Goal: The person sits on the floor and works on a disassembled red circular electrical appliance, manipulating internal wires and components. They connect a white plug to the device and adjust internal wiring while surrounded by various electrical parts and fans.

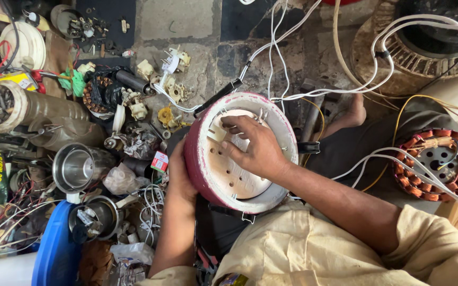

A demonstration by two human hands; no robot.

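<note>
Holding red round housing | left hand outside | right hand inside

Setting: small electrical repair workshop, work done seated on a stone floor. Evidence: copper-wound motor stator at right; loose white wires across the floor; steel cups, plastic connectors and dismantled motor parts heaped at left.
</note>
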